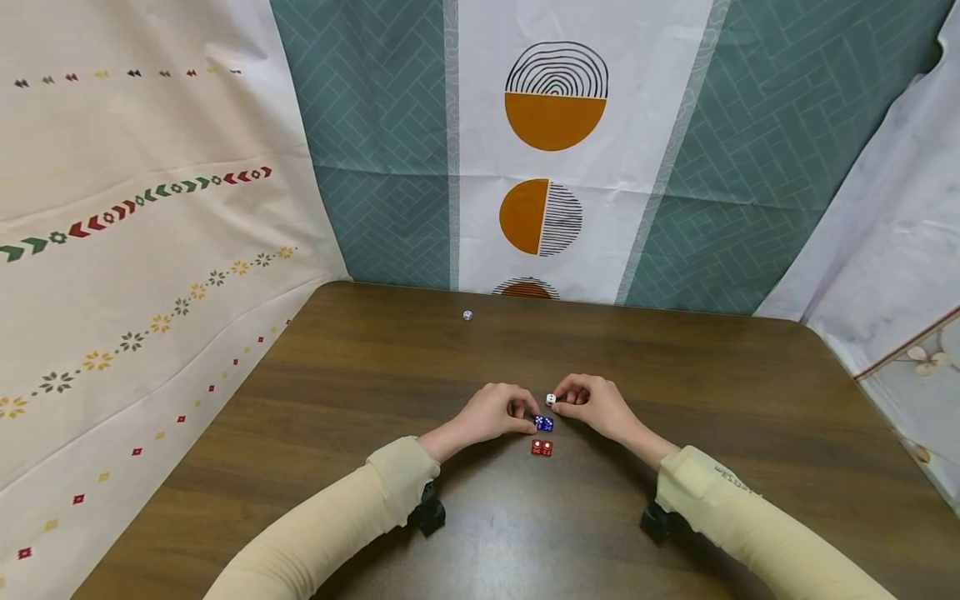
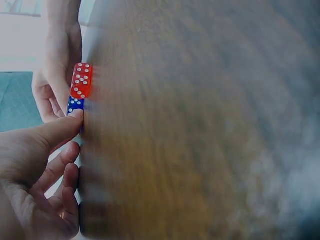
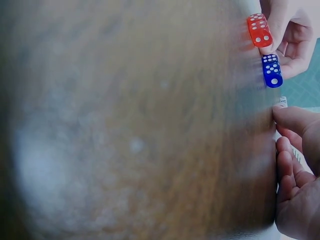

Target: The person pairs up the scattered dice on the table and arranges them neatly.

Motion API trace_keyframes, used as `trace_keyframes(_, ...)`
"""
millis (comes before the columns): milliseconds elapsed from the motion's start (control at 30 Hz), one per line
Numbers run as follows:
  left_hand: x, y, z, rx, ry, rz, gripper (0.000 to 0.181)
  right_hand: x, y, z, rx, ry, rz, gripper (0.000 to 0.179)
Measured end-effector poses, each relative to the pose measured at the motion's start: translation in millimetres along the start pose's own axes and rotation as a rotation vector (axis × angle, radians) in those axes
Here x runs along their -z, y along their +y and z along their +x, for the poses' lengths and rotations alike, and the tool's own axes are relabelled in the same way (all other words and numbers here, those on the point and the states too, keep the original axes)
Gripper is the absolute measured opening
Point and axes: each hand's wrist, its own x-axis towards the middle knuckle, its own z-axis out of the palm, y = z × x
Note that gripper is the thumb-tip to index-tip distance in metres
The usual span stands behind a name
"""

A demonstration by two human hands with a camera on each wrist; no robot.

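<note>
Two blue dice [image 1: 548, 424] sit side by side on the table, pips facing up. My left hand [image 1: 497, 412] pinches the left one of this pair between thumb and index finger; in the left wrist view the thumb partly covers the blue dice [image 2: 74, 104]. A white die [image 1: 551, 400] lies just beyond them, pinched by my right hand [image 1: 596, 406]. The right wrist view shows only a sliver of that white die [image 3: 283, 100], behind the thumb. On the near side of the blue pair, two red dice [image 1: 542, 447] touch side by side, apart from both hands.
Another white die [image 1: 468, 315] lies alone near the far edge of the brown wooden table [image 1: 390, 350]. A patterned cloth [image 1: 585, 167] hangs behind the table, with pale cloths at the left and right sides.
</note>
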Motion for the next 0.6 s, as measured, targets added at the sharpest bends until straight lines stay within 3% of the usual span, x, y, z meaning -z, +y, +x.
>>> trace_keyframes(433,-2.2,0.0,0.2,-0.013,-0.010,0.014,0.015,-0.1,2.5,-1.8,-0.011,-0.005,-0.003,0.014)
trace_keyframes(600,5.9,-3.6,1.9,-0.020,-0.058,-0.020,0.016,0.6,2.8,0.2,-0.005,0.002,0.008,0.014)
